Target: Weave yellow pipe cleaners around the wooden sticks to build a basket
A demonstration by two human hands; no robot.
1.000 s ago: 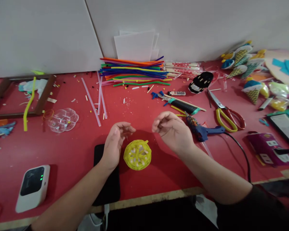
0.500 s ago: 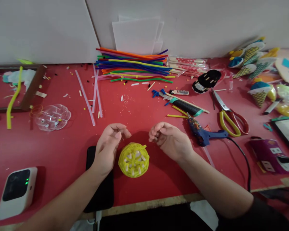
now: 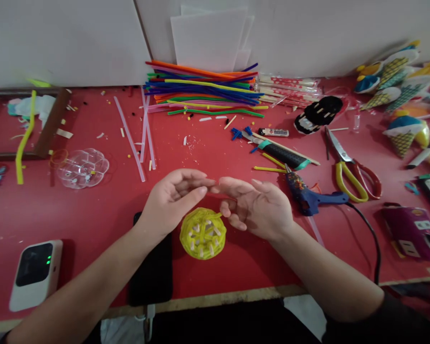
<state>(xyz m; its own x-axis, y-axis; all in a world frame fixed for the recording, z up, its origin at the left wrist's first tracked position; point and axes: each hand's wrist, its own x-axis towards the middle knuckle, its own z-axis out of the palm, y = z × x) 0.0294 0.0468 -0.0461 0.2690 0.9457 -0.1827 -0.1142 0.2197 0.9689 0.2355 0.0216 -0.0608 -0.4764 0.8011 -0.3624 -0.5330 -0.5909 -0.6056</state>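
A round yellow piece [image 3: 202, 234], wrapped in fuzzy strands with pale stick ends poking up, rests on the red table near its front edge. Just behind and to the left of it is my left hand [image 3: 175, 198], open and empty, its fingers pointing right. My right hand [image 3: 260, 208] is also open, palm turned up with loosely curled fingers, by the piece's upper right. The fingertips of both hands meet or nearly meet above the table. A black phone [image 3: 152, 272] lies partly under my left forearm.
Pipe cleaners [image 3: 204, 91] are heaped at the back. A glue gun [image 3: 311, 193], scissors [image 3: 351, 172] and a cutter [image 3: 281, 153] lie to the right. On the left are a clear flower-shaped tray [image 3: 83, 168], a wooden frame [image 3: 52, 124] and a white device [image 3: 36, 274].
My hands have come closer together, fingertips now at or near contact. My right fingers have spread more. The whole view has shifted slightly.
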